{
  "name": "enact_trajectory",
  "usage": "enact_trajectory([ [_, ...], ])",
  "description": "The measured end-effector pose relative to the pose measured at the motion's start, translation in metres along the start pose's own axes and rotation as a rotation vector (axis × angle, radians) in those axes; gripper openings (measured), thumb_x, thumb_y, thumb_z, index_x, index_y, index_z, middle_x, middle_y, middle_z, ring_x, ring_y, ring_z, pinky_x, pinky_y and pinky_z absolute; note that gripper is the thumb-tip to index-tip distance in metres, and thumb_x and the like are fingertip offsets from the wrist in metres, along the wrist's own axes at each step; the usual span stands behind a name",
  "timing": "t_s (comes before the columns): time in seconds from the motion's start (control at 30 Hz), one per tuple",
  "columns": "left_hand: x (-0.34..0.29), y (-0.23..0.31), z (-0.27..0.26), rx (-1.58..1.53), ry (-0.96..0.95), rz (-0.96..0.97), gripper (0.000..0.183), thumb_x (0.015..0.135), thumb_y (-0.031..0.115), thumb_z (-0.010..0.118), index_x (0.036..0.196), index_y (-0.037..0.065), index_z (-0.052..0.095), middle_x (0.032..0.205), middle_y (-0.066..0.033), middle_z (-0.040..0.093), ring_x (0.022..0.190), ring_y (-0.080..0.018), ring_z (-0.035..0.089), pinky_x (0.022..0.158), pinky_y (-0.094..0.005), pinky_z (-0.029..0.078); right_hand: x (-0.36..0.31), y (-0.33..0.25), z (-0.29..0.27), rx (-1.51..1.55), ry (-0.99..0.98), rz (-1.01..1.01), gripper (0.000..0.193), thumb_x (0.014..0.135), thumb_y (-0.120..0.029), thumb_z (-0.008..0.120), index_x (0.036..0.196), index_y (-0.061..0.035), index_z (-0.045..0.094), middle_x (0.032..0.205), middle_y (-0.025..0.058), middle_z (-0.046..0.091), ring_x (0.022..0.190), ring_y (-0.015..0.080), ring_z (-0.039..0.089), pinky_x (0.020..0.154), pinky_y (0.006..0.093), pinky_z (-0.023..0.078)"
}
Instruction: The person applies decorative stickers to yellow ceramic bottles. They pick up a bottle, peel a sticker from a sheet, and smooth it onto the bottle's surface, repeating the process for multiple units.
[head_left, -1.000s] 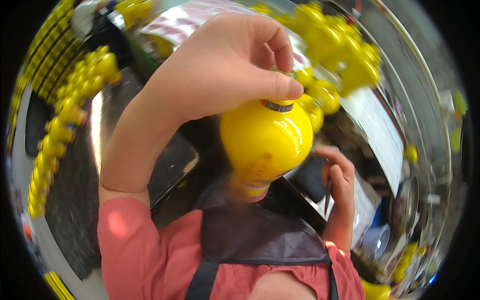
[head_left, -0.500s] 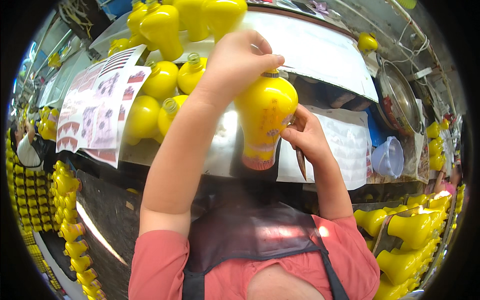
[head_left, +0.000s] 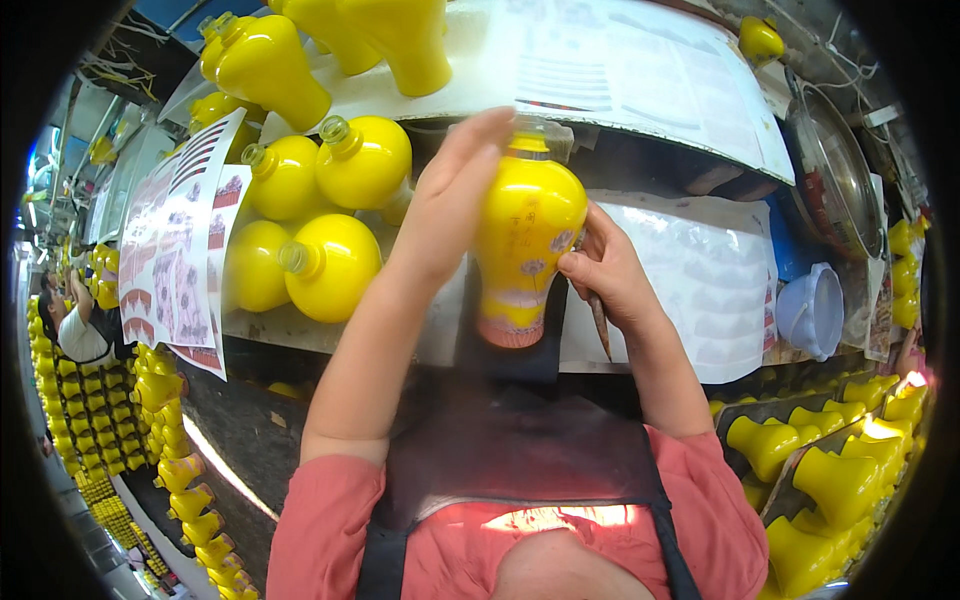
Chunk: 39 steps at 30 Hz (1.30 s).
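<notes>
A glossy yellow bottle (head_left: 530,215) stands upright in front of me, wide at the shoulder and narrow below. It bears purple flowers, dark written marks and a pinkish patterned band at the foot. My right hand (head_left: 612,272) grips its right side, and a slim brown pointed tool (head_left: 599,325) sticks down from the same hand. Fingers straight and together, my left hand (head_left: 462,195) is held flat along the left of the neck and shoulder; whether it touches the bottle I cannot tell. A clear rim or piece (head_left: 545,135) shows around the bottle's top.
Several plain yellow bottles (head_left: 335,268) lie at the left, beside printed decal sheets (head_left: 175,250). More yellow bottles (head_left: 415,45) stand behind. A white sheet (head_left: 665,290) covers the bench at the right, near a pale blue bucket (head_left: 810,312) and a metal basin (head_left: 845,175). Bottle racks (head_left: 835,480) flank me.
My left hand has come down from above the neck to the bottle's left side, its fingers straightened. The right hand keeps its hold on the bottle, and the view has shifted.
</notes>
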<state>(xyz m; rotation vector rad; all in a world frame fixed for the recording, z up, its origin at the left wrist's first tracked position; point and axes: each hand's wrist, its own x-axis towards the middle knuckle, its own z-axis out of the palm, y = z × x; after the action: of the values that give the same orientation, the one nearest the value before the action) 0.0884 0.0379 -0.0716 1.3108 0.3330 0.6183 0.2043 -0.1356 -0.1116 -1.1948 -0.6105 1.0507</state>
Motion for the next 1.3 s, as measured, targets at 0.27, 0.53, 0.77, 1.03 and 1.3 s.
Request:
enact_trajectory([
  [0.27, -0.024, -0.027, -0.028, 0.275, -0.088, 0.117, 0.077, 0.072, 0.020, 0.084, 0.140, 0.006, 0.049, 0.146, -0.0162, 0.045, 0.138, -0.0305, 0.045, 0.117, -0.0407, 0.036, 0.009, -0.007, -0.005, -0.093, -0.050, 0.133, 0.074, 0.090, -0.025, 0.073, 0.154, -0.0007, 0.044, 0.097, -0.0011, 0.065, 0.069, 0.0015, 0.051, 0.059, 0.0190, 0.041],
  [0.53, -0.021, -0.041, -0.026, 0.245, -0.059, 0.089, 0.077, 0.073, 0.023, 0.084, 0.140, 0.005, 0.050, 0.139, -0.0167, 0.047, 0.132, -0.0314, 0.047, 0.114, -0.0415, 0.038, 0.015, -0.021, -0.015, -0.337, -0.015, 0.131, 0.068, 0.092, -0.040, 0.070, 0.146, 0.0001, 0.054, 0.093, -0.0019, 0.061, 0.063, 0.0015, 0.045, 0.056, 0.0182, 0.039],
  [0.77, -0.031, -0.036, -0.023, 0.288, -0.059, 0.047, 0.089, 0.072, 0.030, 0.087, 0.145, 0.003, 0.044, 0.143, -0.0195, 0.046, 0.135, -0.0357, 0.045, 0.117, -0.0444, 0.035, 0.018, -0.060, -0.009, -0.684, 0.237, -0.025, 0.035, 0.092, -0.005, 0.073, 0.126, 0.0010, 0.067, 0.088, -0.0057, 0.062, 0.065, -0.0009, 0.045, 0.059, 0.0179, 0.038],
  [1.03, -0.030, -0.042, -0.024, 0.422, -0.046, 0.166, 0.097, 0.070, 0.035, 0.089, 0.147, 0.002, 0.041, 0.146, -0.0213, 0.045, 0.137, -0.0388, 0.044, 0.117, -0.0465, 0.034, 0.042, -0.092, 0.020, -0.954, -0.003, -0.280, 0.012, 0.086, -0.003, 0.074, 0.097, -0.0032, 0.075, 0.079, 0.0030, 0.066, 0.058, 0.0060, 0.051, 0.058, 0.0240, 0.040],
  [1.3, -0.029, -0.042, -0.032, 0.571, -0.152, 0.271, 0.099, 0.075, 0.021, 0.089, 0.155, 0.005, 0.032, 0.156, -0.0150, 0.034, 0.144, -0.0276, 0.038, 0.120, -0.0404, 0.033, 0.054, -0.104, 0.021, -1.121, -0.151, -0.394, 0.012, 0.082, -0.005, 0.076, 0.094, -0.0066, 0.075, 0.069, 0.0001, 0.057, 0.056, 0.0074, 0.050, 0.057, 0.0252, 0.040],
])
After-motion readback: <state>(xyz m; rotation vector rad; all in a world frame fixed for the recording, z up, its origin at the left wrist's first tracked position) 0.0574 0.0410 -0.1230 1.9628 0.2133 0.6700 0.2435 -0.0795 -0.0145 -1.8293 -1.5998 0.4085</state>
